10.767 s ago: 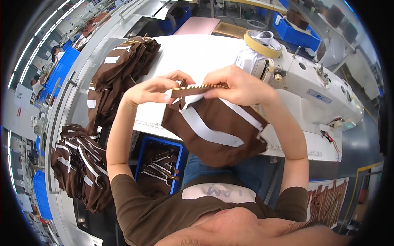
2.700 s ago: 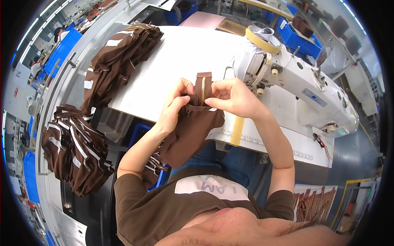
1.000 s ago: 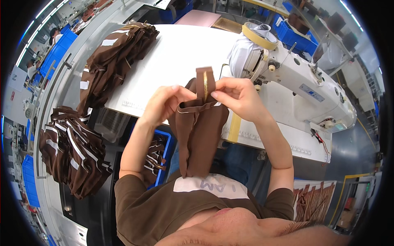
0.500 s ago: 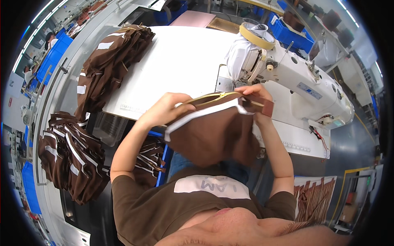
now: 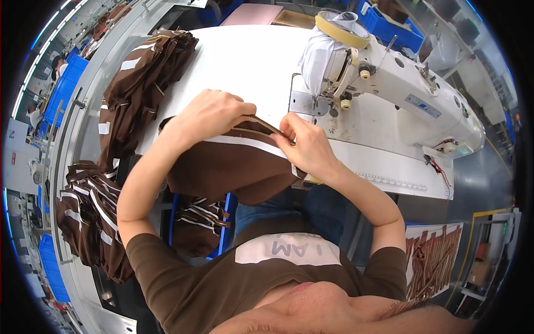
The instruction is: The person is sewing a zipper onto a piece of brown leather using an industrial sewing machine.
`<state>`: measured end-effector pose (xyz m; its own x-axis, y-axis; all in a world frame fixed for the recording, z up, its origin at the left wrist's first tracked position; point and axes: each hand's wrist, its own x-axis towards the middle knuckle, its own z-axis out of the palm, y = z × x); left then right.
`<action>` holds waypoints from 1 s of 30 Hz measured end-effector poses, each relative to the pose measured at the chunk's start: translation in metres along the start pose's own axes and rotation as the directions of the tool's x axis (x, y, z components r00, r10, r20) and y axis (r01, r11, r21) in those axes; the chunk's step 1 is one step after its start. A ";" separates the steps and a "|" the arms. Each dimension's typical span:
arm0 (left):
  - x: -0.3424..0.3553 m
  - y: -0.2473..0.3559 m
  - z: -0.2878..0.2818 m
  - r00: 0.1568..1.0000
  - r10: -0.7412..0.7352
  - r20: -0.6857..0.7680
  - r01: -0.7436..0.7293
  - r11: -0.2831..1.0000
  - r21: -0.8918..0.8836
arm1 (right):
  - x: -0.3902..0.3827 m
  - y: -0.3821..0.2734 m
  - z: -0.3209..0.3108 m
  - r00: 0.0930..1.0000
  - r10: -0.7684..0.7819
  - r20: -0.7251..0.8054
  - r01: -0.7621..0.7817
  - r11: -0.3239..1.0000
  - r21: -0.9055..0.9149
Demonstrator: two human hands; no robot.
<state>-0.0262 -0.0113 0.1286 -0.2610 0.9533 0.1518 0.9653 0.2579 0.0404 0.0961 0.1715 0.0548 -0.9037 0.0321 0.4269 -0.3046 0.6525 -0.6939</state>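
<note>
A brown zippered fabric pouch [image 5: 233, 170] hangs over the front edge of the sewing table, with a white strip running along below its gold-toothed zipper [image 5: 253, 126]. My left hand [image 5: 214, 116] is closed on the pouch's upper edge, at the left part of the zipper; its fingertips are partly hidden. My right hand [image 5: 306, 146] pinches the right end of the zipper. Between my hands the two rows of teeth stand apart. Just behind my right hand is the needle area of a white sewing machine [image 5: 411, 106].
Brown pieces with white strips lie heaped at the table's left [image 5: 130, 83]; another bundle [image 5: 92, 217] hangs lower left. A blue bin [image 5: 222, 236] with more pieces stands below the table. A yellow tape roll [image 5: 342, 33] and white cloth [image 5: 317, 61] sit on the machine head.
The pouch has moved left, away from the machine, and its zipper now slants down to the right. My left hand has risen and turned over; my right hand has shifted left and lower.
</note>
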 end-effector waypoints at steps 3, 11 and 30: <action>0.019 -0.015 -0.003 0.995 0.084 0.049 -0.084 0.996 0.009 | 0.005 0.010 -0.006 0.979 0.181 0.093 -0.176 0.983 -0.058; 0.077 -0.062 0.036 0.941 0.338 0.026 -0.335 0.912 0.236 | 0.002 0.040 -0.030 0.739 0.442 0.508 -0.472 0.878 -0.078; 0.123 -0.066 0.104 0.913 0.408 0.003 -0.405 0.905 0.130 | 0.004 0.076 -0.032 0.793 0.446 0.416 -0.359 0.892 -0.273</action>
<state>-0.1217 0.1052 0.0418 0.1555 0.9760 0.1522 0.9793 -0.1322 -0.1530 0.0792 0.2458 0.0220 -0.9772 0.0018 -0.2121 0.1348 0.7776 -0.6141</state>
